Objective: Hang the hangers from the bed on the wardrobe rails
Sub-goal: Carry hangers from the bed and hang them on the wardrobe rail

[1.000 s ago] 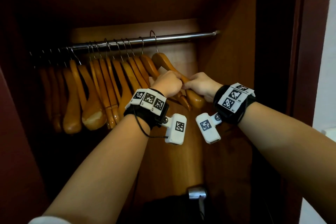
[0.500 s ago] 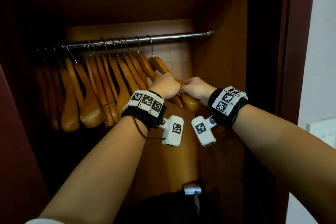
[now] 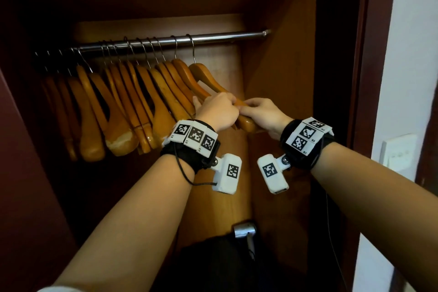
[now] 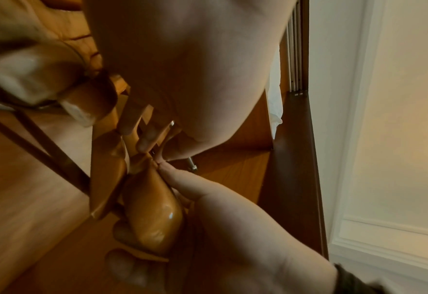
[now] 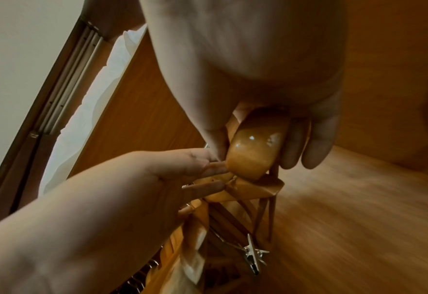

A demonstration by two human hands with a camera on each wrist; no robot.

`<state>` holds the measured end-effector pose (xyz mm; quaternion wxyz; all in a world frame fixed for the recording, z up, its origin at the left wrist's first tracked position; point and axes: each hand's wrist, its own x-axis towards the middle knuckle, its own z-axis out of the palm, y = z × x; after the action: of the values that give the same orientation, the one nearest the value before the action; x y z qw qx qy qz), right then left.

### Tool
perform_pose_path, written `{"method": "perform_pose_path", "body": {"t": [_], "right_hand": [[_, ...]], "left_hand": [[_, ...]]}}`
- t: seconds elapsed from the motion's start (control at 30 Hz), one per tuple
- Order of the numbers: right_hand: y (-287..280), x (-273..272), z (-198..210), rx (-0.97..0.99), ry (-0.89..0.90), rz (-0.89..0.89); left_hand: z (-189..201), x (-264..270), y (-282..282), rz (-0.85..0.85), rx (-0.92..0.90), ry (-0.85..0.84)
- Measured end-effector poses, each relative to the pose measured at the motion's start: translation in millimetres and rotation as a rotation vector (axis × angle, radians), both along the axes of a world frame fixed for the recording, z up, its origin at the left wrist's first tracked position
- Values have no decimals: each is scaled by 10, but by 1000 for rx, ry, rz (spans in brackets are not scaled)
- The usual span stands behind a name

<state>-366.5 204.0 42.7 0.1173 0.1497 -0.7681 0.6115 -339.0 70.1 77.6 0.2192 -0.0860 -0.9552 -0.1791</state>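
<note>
Several wooden hangers (image 3: 132, 106) hang in a row on the metal wardrobe rail (image 3: 225, 37). The rightmost hanger (image 3: 203, 76) has its hook over the rail. My left hand (image 3: 225, 108) is curled over that hanger's near arm, its fingers (image 4: 128, 123) reaching down among the bars. My right hand (image 3: 252, 111) grips the hanger's rounded end (image 5: 255, 147), thumb on one side and fingers on the other. That glossy end (image 4: 154, 214) also shows in the left wrist view. Both thumbs meet beside the wood.
The wardrobe's right side wall (image 3: 284, 102) stands close to my right hand. A stretch of bare rail runs right of the last hook. A silver object (image 3: 244, 230) sits over dark items at the bottom. Metal clips (image 5: 254, 256) dangle under a hanger. A wall switch (image 3: 398, 149) is outside.
Both hands stay on the rightmost hanger. Its hook has slid slightly left along the rail toward the others, and the view has shifted a little right.
</note>
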Motion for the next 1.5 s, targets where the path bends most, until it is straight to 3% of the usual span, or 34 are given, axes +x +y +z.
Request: {"method": "perform_pose_path", "body": {"t": [0.3,0.43,0.5,0.6,0.8,0.97,1.2,1.33,1.5], "right_hand": [[72,217,-290,-156,-92,-51],[113,352,-516,-244,-108,-154],[183,448,-660,-256,-132,-182],[312,613,-881,-228,-191,-212],[676,1132,-1277,-237,-296,-267],[966,1546,-1427,-264,-325,-326],[1347,2211,-1486,-314,-334,-366],[1696,2819,-1666,-349,-357,-440],[2206,3771,-1902,-444,-377,-599]], "left_hand": [[-289,232,102,-5,-140,117],[-573,314,157,-75,-172,199],[-753,370,204,-131,-113,249],[-1051,464,281,-245,118,295],[-1551,647,610,-409,402,89],[-1703,901,858,-507,537,-103],[-1784,1373,1191,-546,627,-346],[-1949,1817,1639,-607,699,-473],[-2222,2549,2327,-718,665,-593]]}}
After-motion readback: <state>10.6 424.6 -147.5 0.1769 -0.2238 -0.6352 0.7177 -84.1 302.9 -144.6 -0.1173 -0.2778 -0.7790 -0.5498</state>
